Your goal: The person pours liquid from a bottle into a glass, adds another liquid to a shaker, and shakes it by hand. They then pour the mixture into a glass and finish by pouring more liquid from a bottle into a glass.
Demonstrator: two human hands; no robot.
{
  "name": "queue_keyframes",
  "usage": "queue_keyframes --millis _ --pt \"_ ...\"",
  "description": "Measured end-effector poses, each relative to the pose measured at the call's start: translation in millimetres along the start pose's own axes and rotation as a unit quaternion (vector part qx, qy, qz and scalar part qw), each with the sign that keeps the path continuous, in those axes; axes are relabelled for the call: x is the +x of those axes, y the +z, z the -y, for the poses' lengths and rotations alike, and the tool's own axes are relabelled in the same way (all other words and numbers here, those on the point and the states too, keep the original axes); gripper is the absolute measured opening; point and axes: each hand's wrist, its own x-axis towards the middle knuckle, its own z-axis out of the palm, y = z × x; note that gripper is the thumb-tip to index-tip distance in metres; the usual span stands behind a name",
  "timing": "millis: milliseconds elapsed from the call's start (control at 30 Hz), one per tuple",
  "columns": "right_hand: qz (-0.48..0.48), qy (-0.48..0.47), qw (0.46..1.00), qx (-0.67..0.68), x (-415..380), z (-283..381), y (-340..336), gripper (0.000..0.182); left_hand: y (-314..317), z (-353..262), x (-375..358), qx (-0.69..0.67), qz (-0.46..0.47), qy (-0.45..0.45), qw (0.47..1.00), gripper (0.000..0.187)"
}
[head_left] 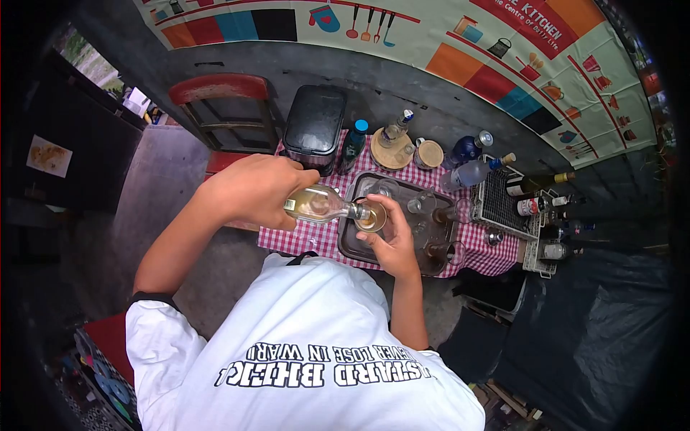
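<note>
My left hand (pixel 262 188) is closed round the body of a clear glass bottle (pixel 320 204) with pale yellowish liquid in it. The bottle lies tipped almost level, its neck at the mouth of a drinking glass (pixel 371 223). My right hand (pixel 394 241) holds that glass, fingers and thumb wrapped about its sides. Some amber liquid shows inside the glass. Both are above a dark tray (pixel 352 243), on which several other glasses stand, one of them a tumbler (pixel 420 202) near the middle. Fingers of my left hand are partly hidden behind the bottle.
A red checked cloth (pixel 305 241) covers the table. Along the back stand a black bin (pixel 315 122), a blue-capped bottle (pixel 352 147), a wooden board (pixel 392 152) with a bottle, and a lidded mug (pixel 429 154). Wire racks (pixel 503 201) and several bottles line the right; a chair (pixel 226 115) stands left.
</note>
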Motion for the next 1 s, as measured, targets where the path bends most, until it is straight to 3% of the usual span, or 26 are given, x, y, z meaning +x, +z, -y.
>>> queue_keyframes --millis 633,933,1000 --pt "-0.063 -0.010 0.998 -0.013 -6 -4 44 0.062 -15 31 -2 0.053 0.060 0.051 0.995 0.046" --pt "-0.097 -0.017 0.995 0.006 -6 -4 57 0.060 8 59 -5 -0.024 -0.013 0.121 0.992 0.039" --pt "-0.102 -0.022 0.995 0.002 -5 -2 56 0.061 21 69 0 -0.071 -0.022 0.115 0.991 0.049"
